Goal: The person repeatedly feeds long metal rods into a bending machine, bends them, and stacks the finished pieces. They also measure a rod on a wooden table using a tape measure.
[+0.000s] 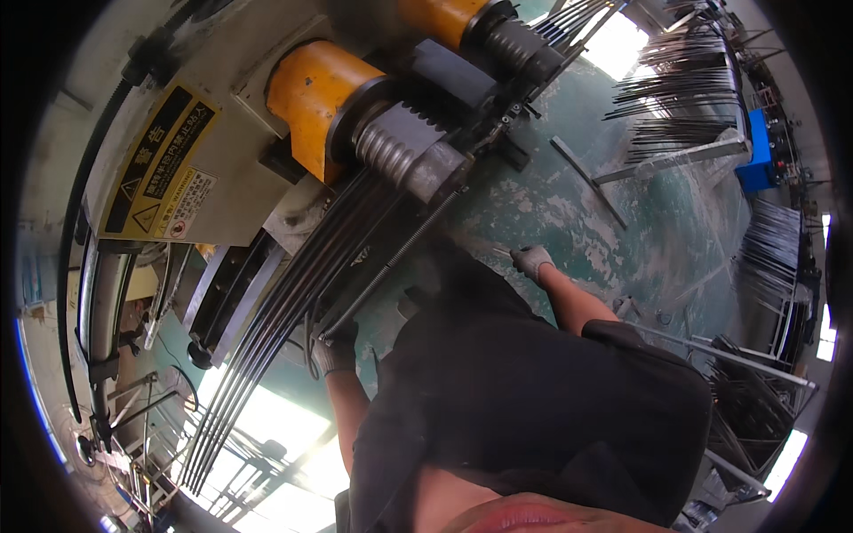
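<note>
My left hand [336, 348], in a grey glove, is closed at the lower end of a thin ribbed metal rod [391, 264]. That rod slants up toward the machine's ribbed cylindrical head [413, 151]; its grip is partly in shadow. Beside the same hand hangs a dark looped cable [310, 345]. Several long dark bars [267, 324] run side by side under the head, down to the lower left. Out to the right, my gloved right hand [531, 262] is closed around something small; only a short, blurred tip shows past the fingers.
Orange housings [324, 98] stick out from the pale machine body [240, 124], which bears a yellow-black warning label [160, 164]. Bundles of dark rods [680, 89] rest on racks at right, near a blue box [757, 151]. A metal bar [588, 182] stands out over the worn green floor [569, 222].
</note>
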`<action>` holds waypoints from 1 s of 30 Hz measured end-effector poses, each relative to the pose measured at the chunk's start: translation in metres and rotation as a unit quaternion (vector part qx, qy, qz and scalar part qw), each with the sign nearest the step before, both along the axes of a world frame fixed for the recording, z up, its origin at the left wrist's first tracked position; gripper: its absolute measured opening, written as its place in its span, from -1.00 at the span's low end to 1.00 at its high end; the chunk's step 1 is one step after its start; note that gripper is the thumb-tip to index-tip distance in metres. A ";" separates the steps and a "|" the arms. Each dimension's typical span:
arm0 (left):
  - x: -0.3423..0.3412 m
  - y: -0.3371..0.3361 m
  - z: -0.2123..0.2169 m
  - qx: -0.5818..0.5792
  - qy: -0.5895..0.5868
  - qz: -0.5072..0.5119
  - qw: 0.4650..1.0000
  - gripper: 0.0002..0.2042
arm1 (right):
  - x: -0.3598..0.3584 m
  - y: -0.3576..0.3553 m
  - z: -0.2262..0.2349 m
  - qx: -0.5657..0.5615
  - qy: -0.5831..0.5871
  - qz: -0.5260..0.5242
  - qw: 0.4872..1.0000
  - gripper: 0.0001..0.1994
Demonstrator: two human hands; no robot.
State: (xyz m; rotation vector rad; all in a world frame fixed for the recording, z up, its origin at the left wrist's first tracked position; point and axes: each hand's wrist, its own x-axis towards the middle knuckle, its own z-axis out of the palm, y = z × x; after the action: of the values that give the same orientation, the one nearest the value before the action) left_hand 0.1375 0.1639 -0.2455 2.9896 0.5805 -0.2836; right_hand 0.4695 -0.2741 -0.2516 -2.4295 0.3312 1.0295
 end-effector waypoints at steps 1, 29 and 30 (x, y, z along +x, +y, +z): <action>-0.005 -0.007 0.001 0.001 -0.002 0.001 1.000 -0.75 | -0.006 0.000 0.011 0.006 0.011 -0.025 1.000 -0.56; 0.004 -0.026 0.244 0.529 0.052 0.180 0.828 -0.66 | 0.140 0.195 0.230 0.640 -0.192 -0.266 0.695 -0.62; -0.024 -0.021 0.249 0.534 0.038 0.212 0.817 -0.65 | 0.134 0.211 0.229 0.645 -0.170 -0.258 0.699 -0.62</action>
State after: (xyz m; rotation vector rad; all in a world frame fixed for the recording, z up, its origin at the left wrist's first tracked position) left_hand 0.1139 0.1429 0.0032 3.6495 1.9396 -0.0147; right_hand 0.6037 -0.0632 -0.0222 -1.0479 0.0645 0.2702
